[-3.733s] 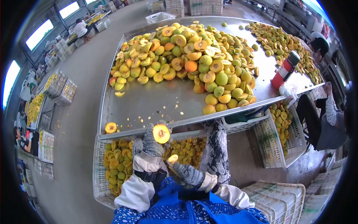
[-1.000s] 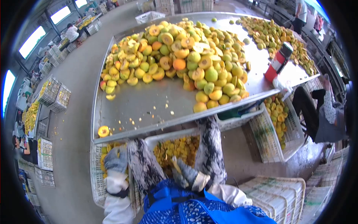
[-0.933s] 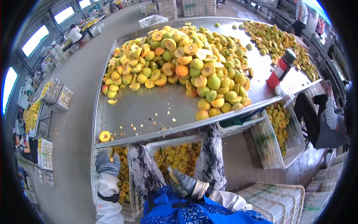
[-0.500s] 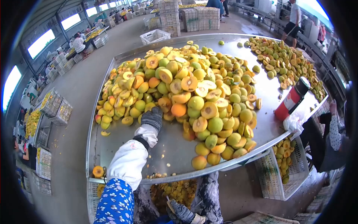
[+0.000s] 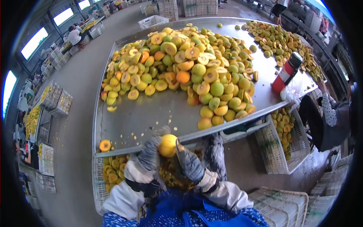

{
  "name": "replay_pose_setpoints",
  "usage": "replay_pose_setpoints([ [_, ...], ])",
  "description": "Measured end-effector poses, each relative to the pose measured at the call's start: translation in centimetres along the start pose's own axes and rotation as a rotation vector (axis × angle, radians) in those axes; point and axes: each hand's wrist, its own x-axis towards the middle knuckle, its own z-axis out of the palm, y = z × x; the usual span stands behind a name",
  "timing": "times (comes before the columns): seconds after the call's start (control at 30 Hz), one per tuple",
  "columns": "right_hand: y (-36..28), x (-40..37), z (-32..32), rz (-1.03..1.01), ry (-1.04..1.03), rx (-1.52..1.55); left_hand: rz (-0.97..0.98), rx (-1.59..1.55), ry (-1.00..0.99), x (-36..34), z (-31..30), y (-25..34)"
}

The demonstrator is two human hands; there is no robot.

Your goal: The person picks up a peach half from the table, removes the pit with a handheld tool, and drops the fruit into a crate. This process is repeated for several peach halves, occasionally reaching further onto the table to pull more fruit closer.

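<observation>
Over the front edge of the metal table, my left hand (image 5: 149, 153), in a grey knit glove, is closed around a yellow peach (image 5: 167, 146). My right hand (image 5: 191, 163), gloved alike, is closed on a small hand tool (image 5: 177, 144) with a thin curved metal end, which is against or right beside the peach's right side. Most of the tool is hidden by the glove. Beyond both hands, a large heap of peaches (image 5: 217, 89), many cut in halves with brown centres showing, lies on the table (image 5: 151, 110).
One cut peach (image 5: 105, 145) lies at the table's front left corner. Below it stands a crate (image 5: 99, 181) of peach pieces; another crate (image 5: 270, 145) stands to the right. A red bottle (image 5: 284, 75) and a plastic bag (image 5: 292, 92) are near a seated co-worker (image 5: 331, 117).
My left hand has come back from the heap to the table's front edge with a peach. My right hand has risen from below to meet it, and the view has tilted down.
</observation>
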Motion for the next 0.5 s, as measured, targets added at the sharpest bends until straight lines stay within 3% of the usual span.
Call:
replay_pose_setpoints([
  [0.03, -0.9, 0.6, -0.4, -0.028, -0.007, 0.077, 0.141, 0.228, -0.028, -1.2, -0.2, -1.2],
  [0.1, -1.8, 0.1, 0.7, 0.020, -0.075, 0.327, 0.198, 0.386, 0.093, -4.1, -0.1, -2.0],
  [0.13, -1.9, 0.2, 2.0, 0.101, -0.137, 0.502, 0.219, 0.466, 0.158, -5.5, 0.3, -2.0],
  [0.17, -2.1, -0.1, 2.2, 0.213, -0.204, 0.614, 0.300, 0.832, 0.189, -6.6, 1.3, -0.8],
  [0.2, -2.3, -0.2, 2.3, 0.333, -0.259, 0.718, 0.346, 0.989, 0.216, -7.1, 1.3, -0.8],
  [0.23, -3.8, 1.6, -0.2, 0.484, -0.319, 0.760, 0.392, 1.146, 0.253, -7.7, 1.2, -0.7],
  [0.3, -4.0, 1.0, -1.3, 0.520, -0.344, 0.695, 0.421, 1.036, 0.331, -7.1, -0.8, -2.9],
  [0.33, -4.1, 0.7, -1.8, 0.537, -0.357, 0.664, 0.399, 1.262, 0.374, -8.0, 1.4, -0.5],
  [0.37, -4.6, -0.4, -1.5, 0.583, -0.203, 0.764, 0.374, 1.487, 0.418, -8.8, 3.7, 2.0],
  [0.4, -5.0, -1.2, -1.3, 0.628, -0.041, 0.862, 0.373, 1.339, 0.415, -9.0, 3.5, 1.8],
  [0.43, -5.1, -1.8, -1.7, 0.664, -0.158, 0.648, 0.370, 1.192, 0.405, -9.0, 3.1, 1.5],
  [0.5, -5.4, -2.5, -1.5, 0.536, -0.199, 0.444, 0.363, 0.897, 0.376, -8.7, 2.3, 0.5],
])
